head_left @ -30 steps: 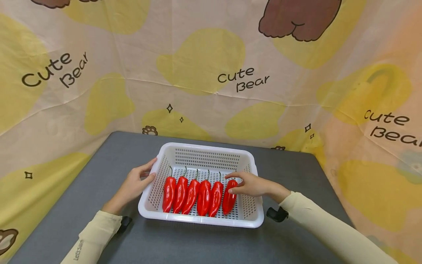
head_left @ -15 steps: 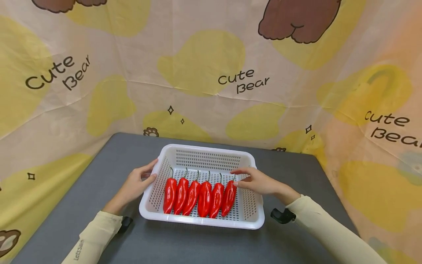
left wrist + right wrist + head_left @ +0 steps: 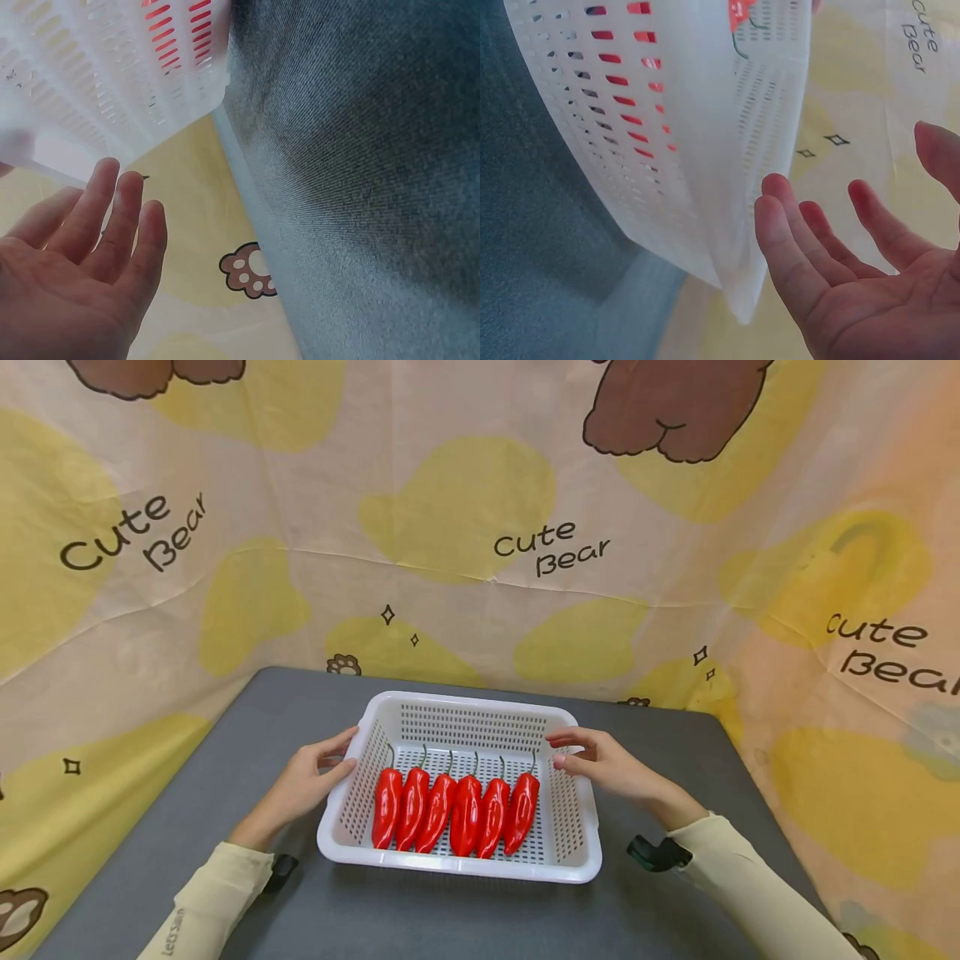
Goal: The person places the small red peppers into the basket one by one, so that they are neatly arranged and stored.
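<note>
In the head view, several glossy red chili peppers (image 3: 467, 814) with thin green stems lie side by side in a row inside a white perforated plastic basket (image 3: 480, 867). My left hand (image 3: 302, 781) is at the basket's left rim, with index finger and thumb reaching its outer edge. In the left wrist view the other fingers (image 3: 127, 225) stretch out loosely below the basket wall. Over the right rim is my right hand (image 3: 611, 768), fingers apart and relaxed, holding nothing. The right wrist view shows that its fingers (image 3: 780, 232) are beside the rim.
The basket stands on a dark grey table (image 3: 420, 918). Behind and at both sides hangs a printed cloth (image 3: 450, 510) with yellow patches and bear drawings. Dark wrist straps (image 3: 660, 853) show at both sleeves.
My right hand has let go of the rightmost chili pepper and moved right, back to the basket's rim. That pepper now lies slightly tilted in the row. The left hand stays at the left rim.
</note>
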Demonstrator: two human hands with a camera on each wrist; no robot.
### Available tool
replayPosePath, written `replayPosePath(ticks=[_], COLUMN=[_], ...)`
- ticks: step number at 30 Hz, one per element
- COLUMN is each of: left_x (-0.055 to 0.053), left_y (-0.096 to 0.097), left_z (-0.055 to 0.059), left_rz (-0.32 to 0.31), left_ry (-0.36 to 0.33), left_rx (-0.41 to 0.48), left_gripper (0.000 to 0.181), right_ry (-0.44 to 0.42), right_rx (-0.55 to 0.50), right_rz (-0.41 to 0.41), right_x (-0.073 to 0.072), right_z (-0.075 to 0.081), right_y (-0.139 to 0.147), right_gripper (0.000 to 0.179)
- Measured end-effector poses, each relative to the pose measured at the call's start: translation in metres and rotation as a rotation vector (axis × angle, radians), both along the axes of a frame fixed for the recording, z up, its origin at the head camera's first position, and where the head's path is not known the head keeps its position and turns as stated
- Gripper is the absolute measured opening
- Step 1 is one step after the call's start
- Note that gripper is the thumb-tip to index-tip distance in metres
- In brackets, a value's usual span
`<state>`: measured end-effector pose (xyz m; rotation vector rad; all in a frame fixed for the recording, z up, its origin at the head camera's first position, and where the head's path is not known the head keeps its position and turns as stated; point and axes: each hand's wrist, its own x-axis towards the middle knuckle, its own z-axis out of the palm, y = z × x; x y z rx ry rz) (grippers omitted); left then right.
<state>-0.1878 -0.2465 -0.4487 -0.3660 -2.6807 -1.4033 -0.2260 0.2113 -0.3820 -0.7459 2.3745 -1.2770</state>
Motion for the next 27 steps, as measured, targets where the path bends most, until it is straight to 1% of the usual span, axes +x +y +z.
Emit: replayPosePath(ticks=[4, 9, 14, 18, 22, 27], left_x=[-0.002, -0.003, -0.003, -0.001, 0.001, 0.001], left_y=[-0.003, -0.006, -0.009, -0.012, -0.016, -0.023], left_z=[0.000, 0.001, 0.005, 0.009, 0.011, 0.013], left_rz=[0.007, 0.013, 0.019, 0.025, 0.031, 0.063], left_ry=[0.023, 0.048, 0.068, 0.084, 0.113, 0.137], left_rx=[-0.044, -0.082, -0.097, -0.096, -0.098, -0.126], left_gripper=[0.055, 0.052, 0.049, 0.046, 0.044, 0.043], right_ry=[-0.008, 0.010, 0.034, 0.056, 0.064, 0.080], right_rx=[-0.040, -0.082, -0.116, -0.141, -0.160, -0.168], right_rz=[-0.008, -0.024, -0.059, -0.082, -0.098, -0.111], right_x=[-0.001, -0.002, -0.001, 0.000, 0.001, 0.001], right_z=[-0.001, -0.004, -0.007, -0.011, -0.013, -0.016], right_y=[0.005, 0.012, 0.018, 0.023, 0.028, 0.035], right_gripper=[0.047, 0.045, 0.043, 0.046, 0.047, 0.043])
